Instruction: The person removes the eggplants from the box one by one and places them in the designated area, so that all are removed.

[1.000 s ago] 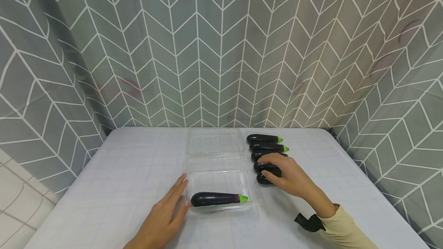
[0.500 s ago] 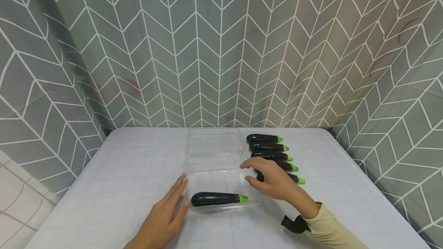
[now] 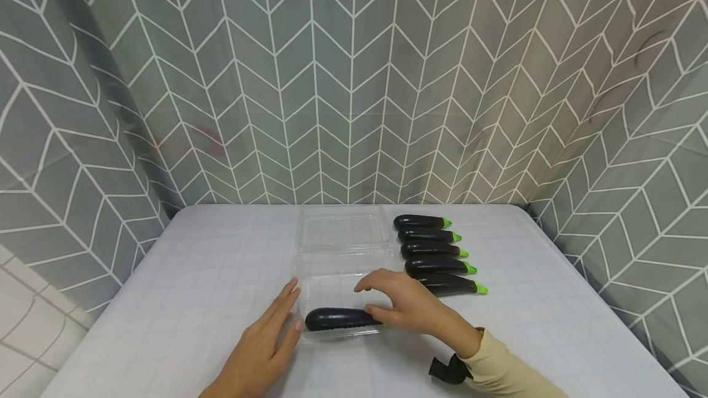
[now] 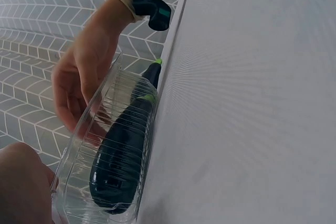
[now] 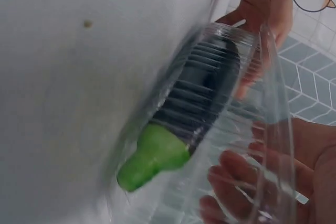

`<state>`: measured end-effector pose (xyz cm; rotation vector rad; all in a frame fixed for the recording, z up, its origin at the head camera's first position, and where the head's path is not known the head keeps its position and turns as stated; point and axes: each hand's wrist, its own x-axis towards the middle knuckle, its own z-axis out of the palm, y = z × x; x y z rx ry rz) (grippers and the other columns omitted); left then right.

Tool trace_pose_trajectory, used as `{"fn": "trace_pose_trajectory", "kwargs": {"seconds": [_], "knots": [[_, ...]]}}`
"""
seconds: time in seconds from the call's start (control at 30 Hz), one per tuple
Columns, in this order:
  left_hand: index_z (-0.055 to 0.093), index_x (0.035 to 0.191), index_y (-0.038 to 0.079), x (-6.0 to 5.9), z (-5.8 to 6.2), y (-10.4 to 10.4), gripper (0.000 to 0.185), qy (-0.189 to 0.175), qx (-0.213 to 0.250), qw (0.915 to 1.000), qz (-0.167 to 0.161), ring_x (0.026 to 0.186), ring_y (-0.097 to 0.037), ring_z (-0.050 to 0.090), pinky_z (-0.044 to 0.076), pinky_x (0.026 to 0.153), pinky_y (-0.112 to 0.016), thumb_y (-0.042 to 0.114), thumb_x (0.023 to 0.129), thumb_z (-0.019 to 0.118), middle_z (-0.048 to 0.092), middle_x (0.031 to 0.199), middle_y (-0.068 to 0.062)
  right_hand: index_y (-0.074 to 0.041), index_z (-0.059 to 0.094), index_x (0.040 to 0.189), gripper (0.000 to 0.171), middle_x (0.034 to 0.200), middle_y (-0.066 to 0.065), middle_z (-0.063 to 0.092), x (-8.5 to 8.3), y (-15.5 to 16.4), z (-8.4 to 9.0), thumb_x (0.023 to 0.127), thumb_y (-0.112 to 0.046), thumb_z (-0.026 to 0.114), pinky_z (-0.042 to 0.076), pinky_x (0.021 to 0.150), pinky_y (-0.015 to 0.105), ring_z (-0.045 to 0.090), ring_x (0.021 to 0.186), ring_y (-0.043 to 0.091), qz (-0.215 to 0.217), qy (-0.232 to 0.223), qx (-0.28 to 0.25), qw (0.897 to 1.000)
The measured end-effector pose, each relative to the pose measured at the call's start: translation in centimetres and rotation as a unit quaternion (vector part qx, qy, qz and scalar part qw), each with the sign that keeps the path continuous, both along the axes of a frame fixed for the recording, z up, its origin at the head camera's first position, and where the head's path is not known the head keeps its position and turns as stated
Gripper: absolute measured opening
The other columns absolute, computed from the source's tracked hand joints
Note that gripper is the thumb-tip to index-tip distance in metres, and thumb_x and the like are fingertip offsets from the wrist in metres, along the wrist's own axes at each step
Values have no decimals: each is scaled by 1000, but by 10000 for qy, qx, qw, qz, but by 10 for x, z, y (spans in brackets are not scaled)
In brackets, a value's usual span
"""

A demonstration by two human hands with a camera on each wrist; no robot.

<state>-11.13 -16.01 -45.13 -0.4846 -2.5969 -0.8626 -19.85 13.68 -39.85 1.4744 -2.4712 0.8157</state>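
Observation:
A clear plastic clamshell container [image 3: 326, 290] lies open on the table, its lid [image 3: 342, 227] folded back. One dark eggplant [image 3: 336, 318] with a green stem lies along the near side of its base. My left hand [image 3: 265, 339] stays at the base's left side, fingers straight and touching the edge. Over the base's right part hovers my right hand [image 3: 406, 303], fingers loosely bent, holding nothing. In the head view it hides the eggplant's stem end. The right wrist view shows a gap between the right fingers [image 5: 231, 171] and the eggplant [image 5: 194, 93].
Several more eggplants [image 3: 437, 265] lie in a column right of the container, green stems pointing right. White cloth [image 3: 221, 250] covers the table. A grey herringbone curtain [image 3: 348, 78] stands behind and at both sides. A black band [image 3: 450, 370] is on the right sleeve.
My right hand has moved left, from above the eggplant column to over the container's base, uncovering the column. My left hand and the eggplant in the container stay where they were.

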Motion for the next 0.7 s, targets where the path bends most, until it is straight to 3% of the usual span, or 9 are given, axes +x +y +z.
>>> {"fn": "trace_pose_trajectory", "kwargs": {"seconds": [0.17,0.43,0.7], "knots": [[49,155,5,0,0,0,55,-96,25,9999,39,138,-20,51,49,105,-46,26,106,62,35,166,0,-6,71,121,33,113,3,72,-3,-8,-5,90,-10,82,56,89,28,67,102,14,173,-114,52,9998],[49,155,6,0,0,2,56,-322,-38,9994,114,138,-17,50,49,106,-44,27,105,65,34,166,4,-4,72,122,39,113,5,74,-8,-17,-10,88,-16,87,59,88,34,69,103,16,175,-1206,292,9921],[48,155,6,-1,-2,-1,56,8,25,10000,-96,138,-17,49,48,106,-45,25,105,64,31,167,5,-9,75,121,27,118,-1,73,-10,-17,-12,94,-9,76,54,97,30,66,112,9,103,-1046,485,9933]]}}
